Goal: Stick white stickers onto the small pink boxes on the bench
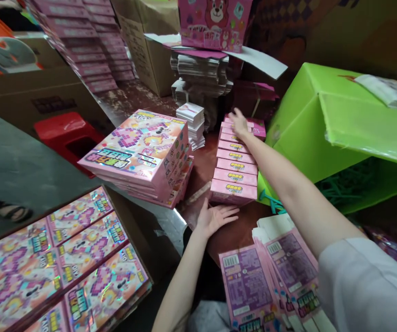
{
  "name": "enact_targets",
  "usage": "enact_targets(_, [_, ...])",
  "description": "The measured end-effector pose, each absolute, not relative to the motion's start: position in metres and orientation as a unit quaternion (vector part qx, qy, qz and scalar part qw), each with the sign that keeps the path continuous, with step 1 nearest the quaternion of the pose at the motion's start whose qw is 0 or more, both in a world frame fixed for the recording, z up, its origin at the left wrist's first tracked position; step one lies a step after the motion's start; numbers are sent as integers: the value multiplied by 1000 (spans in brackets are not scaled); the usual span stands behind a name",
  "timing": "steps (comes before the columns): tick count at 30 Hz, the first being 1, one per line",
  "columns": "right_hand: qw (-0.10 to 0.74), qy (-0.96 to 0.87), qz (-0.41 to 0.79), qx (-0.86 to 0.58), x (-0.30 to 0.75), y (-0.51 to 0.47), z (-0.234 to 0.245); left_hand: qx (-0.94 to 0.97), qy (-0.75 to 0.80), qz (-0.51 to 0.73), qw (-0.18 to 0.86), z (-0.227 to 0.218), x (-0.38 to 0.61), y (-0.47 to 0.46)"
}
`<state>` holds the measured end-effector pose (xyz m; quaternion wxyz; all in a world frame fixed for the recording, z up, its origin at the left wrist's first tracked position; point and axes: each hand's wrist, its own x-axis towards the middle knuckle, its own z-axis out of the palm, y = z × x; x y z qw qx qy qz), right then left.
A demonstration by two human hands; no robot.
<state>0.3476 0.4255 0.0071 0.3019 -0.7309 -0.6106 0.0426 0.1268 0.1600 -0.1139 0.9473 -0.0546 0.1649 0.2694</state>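
Observation:
A row of small pink boxes (235, 166) stands on the dark red table, packed face to face with narrow printed sides up. My left hand (215, 221) is open at the near end of this row, palm up and fingers spread, close to the nearest box. At the far end, my right hand (239, 124) reaches over the last boxes with its fingers apart; whether it touches them I cannot tell. Left of the row sits a stack of larger pink printed boxes (139, 143). Flattened pink cartons (247, 281) lie in front of me on the right.
A carton (129, 240) full of pink boxes stands at lower left, near a red stool (65, 133). A green bin (353, 101) holding green plastic pieces is on the right. Behind are white card stacks (191, 120), a pink display box (215, 27) and tall pink box stacks (91, 46).

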Motion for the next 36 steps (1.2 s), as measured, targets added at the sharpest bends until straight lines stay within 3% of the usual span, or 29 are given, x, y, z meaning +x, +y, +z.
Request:
enact_targets(5, [435, -468, -21, -769, 394, 421, 20, -67, 155, 266, 949, -121, 127, 162])
enact_targets(9, [433, -497, -44, -750, 411, 424, 33, -74, 164, 266, 947, -123, 127, 163])
enact_targets(13, [391, -556, -5, -734, 389, 443, 39, -75, 176, 265, 945, -122, 128, 168])
enact_targets(18, [258, -625, 45, -736, 343, 439, 23, -80, 209, 237, 945, -108, 139, 180])
enact_targets(22, [186, -625, 35, -757, 321, 418, 22, -72, 247, 283, 924, -89, 148, 181])
enact_targets(25, [236, -626, 21, -743, 319, 401, 36, -43, 289, 319, 902, -75, 144, 169])
enact_targets(30, [428, -589, 16, -685, 356, 362, 58, 66, 391, 380, 836, -53, 117, 153])
enact_targets(32, [457, -589, 41, -665, 377, 342, 54, 113, 455, 404, 786, -48, 109, 153])
enact_targets(36, [321, -574, 112, -745, 407, 309, 26, 212, 559, 393, 699, -50, 107, 156])
